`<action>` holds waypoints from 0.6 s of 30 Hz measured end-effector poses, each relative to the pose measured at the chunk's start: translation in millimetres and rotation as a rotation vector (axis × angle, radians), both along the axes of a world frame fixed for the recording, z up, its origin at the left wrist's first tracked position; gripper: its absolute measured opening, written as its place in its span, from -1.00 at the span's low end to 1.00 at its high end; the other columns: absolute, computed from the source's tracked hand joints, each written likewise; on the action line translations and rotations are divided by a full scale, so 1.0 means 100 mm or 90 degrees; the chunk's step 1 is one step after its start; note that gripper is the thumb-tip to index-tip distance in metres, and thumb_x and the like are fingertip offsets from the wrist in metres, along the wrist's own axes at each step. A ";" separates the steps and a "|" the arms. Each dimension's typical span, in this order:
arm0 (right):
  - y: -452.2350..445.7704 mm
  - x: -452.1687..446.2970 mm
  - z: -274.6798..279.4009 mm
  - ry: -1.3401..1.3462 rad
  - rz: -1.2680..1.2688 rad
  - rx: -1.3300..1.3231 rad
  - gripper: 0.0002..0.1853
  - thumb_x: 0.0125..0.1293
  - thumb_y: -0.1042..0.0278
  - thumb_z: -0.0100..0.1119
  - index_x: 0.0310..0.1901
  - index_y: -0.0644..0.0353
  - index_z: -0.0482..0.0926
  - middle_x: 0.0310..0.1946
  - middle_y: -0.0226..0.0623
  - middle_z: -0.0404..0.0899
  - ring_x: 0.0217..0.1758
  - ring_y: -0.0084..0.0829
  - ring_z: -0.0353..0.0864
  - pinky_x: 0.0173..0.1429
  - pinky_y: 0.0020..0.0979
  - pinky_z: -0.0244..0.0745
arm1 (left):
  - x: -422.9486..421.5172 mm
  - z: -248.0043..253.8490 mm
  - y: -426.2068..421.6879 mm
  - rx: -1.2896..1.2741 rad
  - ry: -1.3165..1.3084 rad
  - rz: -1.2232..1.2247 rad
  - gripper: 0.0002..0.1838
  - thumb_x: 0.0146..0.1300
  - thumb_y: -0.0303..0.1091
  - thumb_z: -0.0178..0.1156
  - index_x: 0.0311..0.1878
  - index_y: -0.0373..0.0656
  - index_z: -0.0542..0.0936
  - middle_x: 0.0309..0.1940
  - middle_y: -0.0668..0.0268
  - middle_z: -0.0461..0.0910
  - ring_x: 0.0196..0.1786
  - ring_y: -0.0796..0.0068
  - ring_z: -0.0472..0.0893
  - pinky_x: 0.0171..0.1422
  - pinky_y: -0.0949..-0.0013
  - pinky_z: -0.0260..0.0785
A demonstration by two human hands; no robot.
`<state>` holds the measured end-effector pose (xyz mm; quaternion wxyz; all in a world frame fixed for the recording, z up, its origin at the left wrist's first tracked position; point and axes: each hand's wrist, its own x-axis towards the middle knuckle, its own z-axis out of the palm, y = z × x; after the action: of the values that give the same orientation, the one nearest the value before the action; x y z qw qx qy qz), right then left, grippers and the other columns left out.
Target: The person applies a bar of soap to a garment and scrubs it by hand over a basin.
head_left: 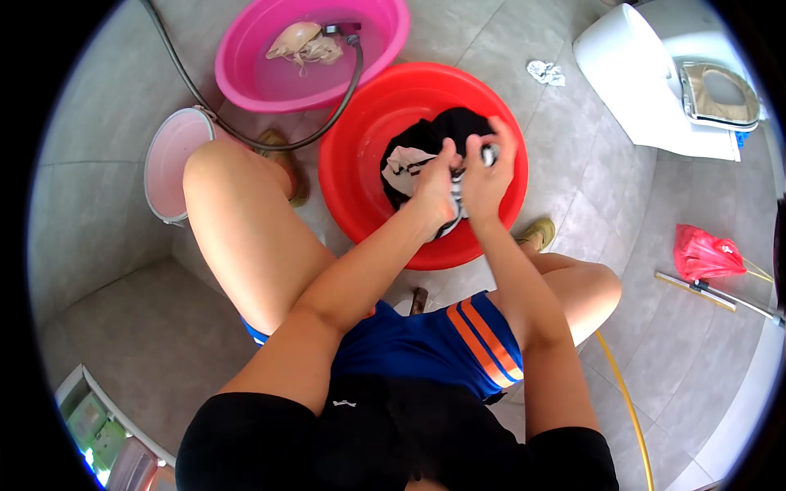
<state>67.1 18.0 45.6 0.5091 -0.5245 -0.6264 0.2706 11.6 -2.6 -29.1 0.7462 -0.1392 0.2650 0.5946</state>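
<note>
Between my knees stands a red basin [344, 164] with dark clothes [454, 124] and a pale pinkish cloth [404, 161] in it. Over these, my left hand [434, 184] is closed on a black-and-white striped cloth [456, 195]. My right hand [490, 173], close beside the left and slightly blurred, has its fingers curled round another part of the striped cloth. The exact kind of garment cannot be made out.
A pink basin [237, 69] holds water, a beige garment [295, 39] and a shower head [342, 31] on a grey hose [348, 90]. A pink bucket [176, 168] is at left. At right are a white toilet [626, 78], a red bag [706, 254] and a squeegee [696, 290].
</note>
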 end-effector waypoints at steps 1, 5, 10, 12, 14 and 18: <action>-0.07 -0.04 -0.10 -0.008 0.042 0.050 -0.76 0.14 0.52 0.22 -0.13 0.22 0.53 -0.36 -0.19 0.54 -0.28 -0.25 0.57 -0.14 -0.36 0.44 | -0.06 0.00 0.02 0.021 0.006 -0.004 -0.61 0.39 0.07 -0.09 -0.26 -0.04 0.51 -0.29 0.33 0.57 -0.20 0.40 0.58 -0.08 0.30 0.46; -0.36 -0.11 -0.12 -0.239 0.125 0.103 -0.85 0.21 0.32 0.19 -0.39 0.22 0.52 -0.43 -0.08 0.53 -0.39 -0.05 0.55 -0.34 -0.27 0.41 | -0.30 -0.24 0.04 0.212 -0.051 -0.039 -0.62 0.38 0.06 -0.06 -0.43 0.00 0.43 -0.49 0.40 0.46 -0.43 0.50 0.47 -0.30 0.42 0.37; 0.07 0.02 -0.10 -0.064 -0.023 -0.127 -0.64 0.35 0.22 0.03 -0.54 0.29 0.43 -0.66 -0.06 0.41 -0.62 -0.25 0.39 -0.48 -0.26 0.30 | -0.02 0.50 -0.07 -0.072 0.176 -0.013 -0.71 0.36 -0.11 0.03 -0.31 -0.14 0.50 -0.44 0.37 0.53 -0.39 0.54 0.54 -0.29 0.39 0.38; -0.12 -0.12 0.01 -0.041 -0.003 -0.105 -0.61 0.39 0.20 -0.01 -0.52 0.32 0.43 -0.67 -0.11 0.35 -0.60 -0.44 0.34 -0.47 -0.33 0.29 | -0.16 0.45 -0.11 0.057 0.160 -0.017 -0.68 0.36 -0.07 0.01 -0.39 -0.09 0.49 -0.47 0.37 0.51 -0.40 0.54 0.53 -0.32 0.39 0.38; -0.38 -0.27 0.01 -0.054 0.057 0.027 -0.62 0.39 0.19 -0.03 -0.49 0.34 0.45 -0.66 -0.10 0.38 -0.56 -0.40 0.38 -0.42 -0.33 0.34 | -0.33 0.20 -0.07 0.134 0.101 -0.054 -0.65 0.36 -0.03 -0.01 -0.44 -0.06 0.47 -0.48 0.36 0.50 -0.41 0.50 0.53 -0.34 0.37 0.39; 0.01 -0.04 -0.16 -0.076 -0.025 -0.068 -0.60 0.38 0.16 -0.01 -0.49 0.34 0.47 -0.68 -0.10 0.41 -0.62 -0.27 0.42 -0.49 -0.27 0.32 | -0.12 0.44 -0.06 -0.087 0.094 -0.053 -0.63 0.39 -0.01 -0.05 -0.36 -0.10 0.49 -0.45 0.33 0.55 -0.41 0.42 0.56 -0.28 0.37 0.44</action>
<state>63.0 18.6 30.0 0.4471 -0.5786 -0.6299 0.2618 -0.5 -8.6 14.9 0.7377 -0.1344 0.3643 0.5523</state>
